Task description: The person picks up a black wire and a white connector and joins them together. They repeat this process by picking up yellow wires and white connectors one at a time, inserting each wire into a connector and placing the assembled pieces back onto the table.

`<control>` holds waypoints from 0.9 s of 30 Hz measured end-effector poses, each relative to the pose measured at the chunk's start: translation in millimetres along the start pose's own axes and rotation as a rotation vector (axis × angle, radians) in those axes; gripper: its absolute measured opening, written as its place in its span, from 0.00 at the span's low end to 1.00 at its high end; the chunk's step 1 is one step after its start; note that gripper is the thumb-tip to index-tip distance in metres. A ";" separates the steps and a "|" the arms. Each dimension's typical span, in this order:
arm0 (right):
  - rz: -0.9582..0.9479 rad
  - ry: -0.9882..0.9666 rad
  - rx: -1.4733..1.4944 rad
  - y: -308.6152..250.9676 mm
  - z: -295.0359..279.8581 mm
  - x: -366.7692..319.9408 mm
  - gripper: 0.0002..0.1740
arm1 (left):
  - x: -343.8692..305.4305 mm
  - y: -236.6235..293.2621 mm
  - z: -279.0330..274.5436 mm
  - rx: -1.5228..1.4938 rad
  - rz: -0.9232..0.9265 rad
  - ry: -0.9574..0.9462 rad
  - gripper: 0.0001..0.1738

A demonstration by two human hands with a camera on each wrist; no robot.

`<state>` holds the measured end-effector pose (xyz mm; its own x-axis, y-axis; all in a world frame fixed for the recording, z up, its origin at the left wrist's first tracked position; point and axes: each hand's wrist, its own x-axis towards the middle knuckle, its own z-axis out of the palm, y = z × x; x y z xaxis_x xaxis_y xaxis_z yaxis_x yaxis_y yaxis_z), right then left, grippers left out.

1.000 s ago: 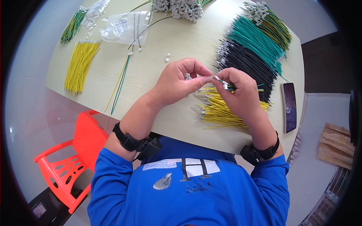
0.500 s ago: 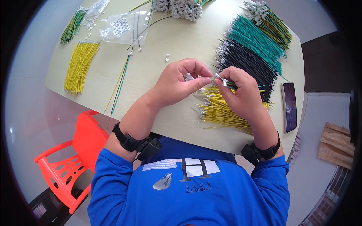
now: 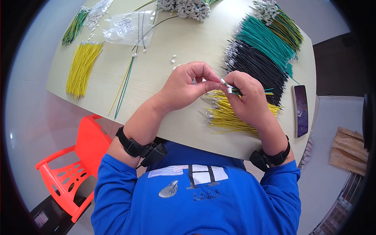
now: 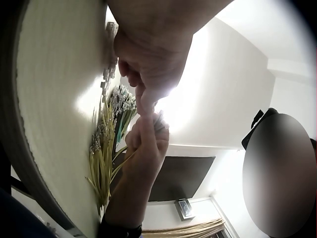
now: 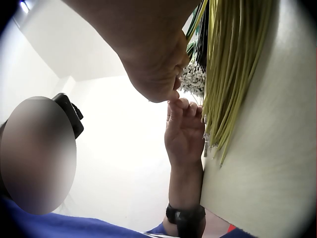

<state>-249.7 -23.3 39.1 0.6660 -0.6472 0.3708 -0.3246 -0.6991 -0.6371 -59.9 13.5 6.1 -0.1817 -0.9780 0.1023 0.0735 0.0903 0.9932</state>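
Note:
In the head view the right hand (image 3: 250, 96) pinches thin green and yellow wires, with small white connectors (image 3: 229, 90) showing at its fingertips. The left hand (image 3: 188, 85) meets it fingertip to fingertip, thumb and forefinger pinched at a white connector (image 3: 223, 81). Both hands are above the table edge of a yellow wire bundle (image 3: 231, 117). Both wrist views show the fingertips of the left hand (image 4: 153, 64) and right hand (image 4: 146, 146) touching; the small parts between them are hidden there.
Black wires (image 3: 256, 68), green wires (image 3: 268, 39) and a phone (image 3: 300, 111) lie at the right. Farther left are another yellow bundle (image 3: 83, 70), a clear bag (image 3: 125, 29) and a joined wire set (image 3: 126, 86). A red chair (image 3: 90, 145) stands beside the table (image 3: 156, 125).
The right hand has shifted slightly left, and its white connectors have moved towards the left fingertips. Loose white pieces beside the left hand show more.

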 end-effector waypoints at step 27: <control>0.012 -0.011 -0.052 -1.4 -0.4 -2.1 0.08 | -1.0 4.0 -3.3 0.068 -0.061 -0.048 0.04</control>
<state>-250.9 -21.0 39.5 0.6687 -0.6529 0.3557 -0.3672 -0.7060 -0.6055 -56.1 14.2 9.8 -0.2303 -0.9722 0.0428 -0.0052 0.0452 0.9990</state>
